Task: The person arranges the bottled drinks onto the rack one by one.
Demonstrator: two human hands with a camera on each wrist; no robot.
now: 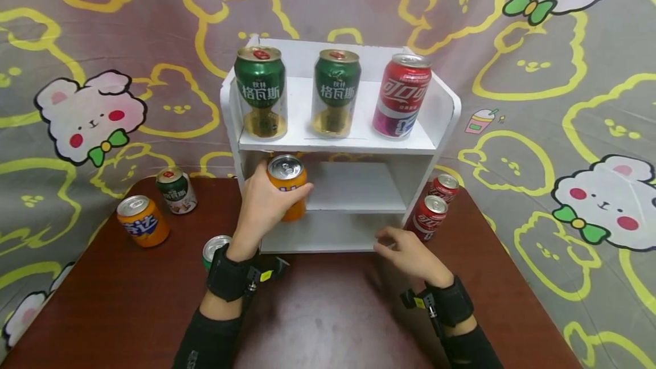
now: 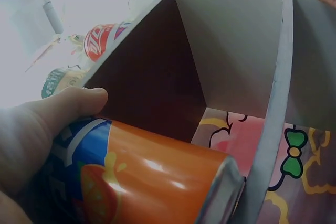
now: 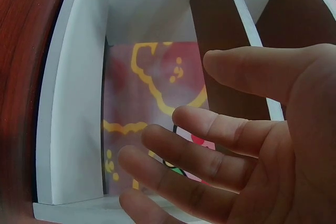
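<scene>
Leftmost, well out to the left of the white shelf, an orange Fanta can stands upright on the reddish-brown table. Nearer the shelf, also on its left, is a green-and-white kvass can; just off the shelf's front left corner, a green can shows partly behind the wrist strap. The left hand grasps an orange soda can, thumb and fingers around it, at the left front of the shelf's middle level; whether the can touches the shelf, I cannot tell. Along the shelf's top level stand a green-and-gold kvass can, a matching kvass can at the centre and a red Coca-Cola can at the right. Before the shelf's lower right, the right hand holds nothing, its fingers relaxed and spread. Just right of the shelf, two red cans stand close together.
</scene>
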